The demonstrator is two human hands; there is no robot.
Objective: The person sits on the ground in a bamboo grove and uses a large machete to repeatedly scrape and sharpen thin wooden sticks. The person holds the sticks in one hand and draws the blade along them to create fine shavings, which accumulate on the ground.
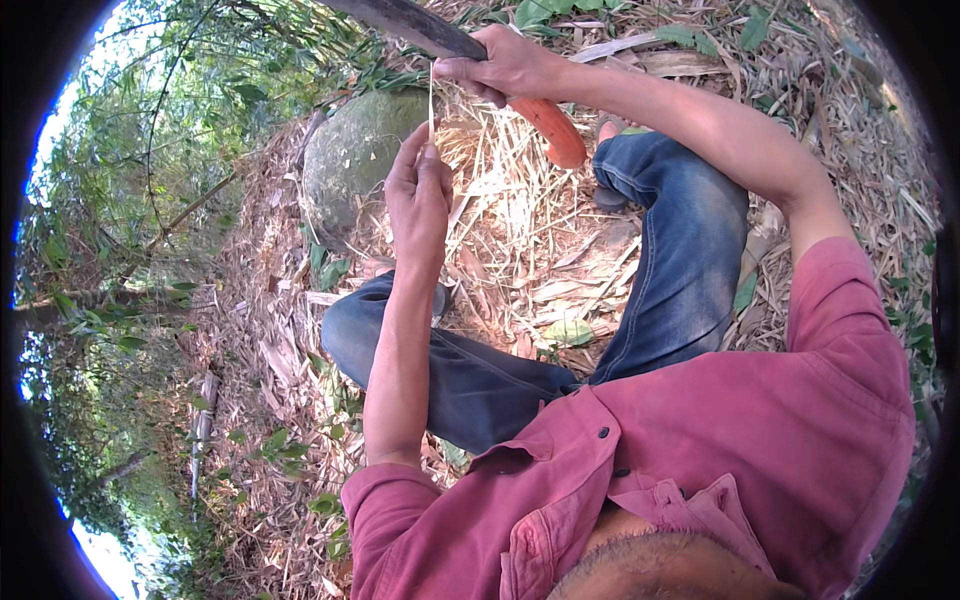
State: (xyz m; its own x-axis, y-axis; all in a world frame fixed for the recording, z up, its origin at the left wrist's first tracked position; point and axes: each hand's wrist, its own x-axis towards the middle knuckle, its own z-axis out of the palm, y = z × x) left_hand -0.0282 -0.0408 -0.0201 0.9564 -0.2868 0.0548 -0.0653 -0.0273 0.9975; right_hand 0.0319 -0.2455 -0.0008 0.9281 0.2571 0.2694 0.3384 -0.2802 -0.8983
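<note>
Ground [270, 350]: strewn with dry litter, beside a greenish boulder [350, 155].
Left hand [419, 195]: pinching a thin pale strip [432, 100] by its near end.
Right hand [508, 66]: clenched around a dark-bladed knife [412, 28], with thumb close to the strip's far end.
Strip: between both hands, lengthwise from the left pinch toward the knife.

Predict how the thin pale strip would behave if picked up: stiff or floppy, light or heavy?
The strip is probably light, being so thin. Seemingly straight between left hand and right hand, it may be fairly stiff, unless pulled taut. Its narrowness may make it fragile.
</note>
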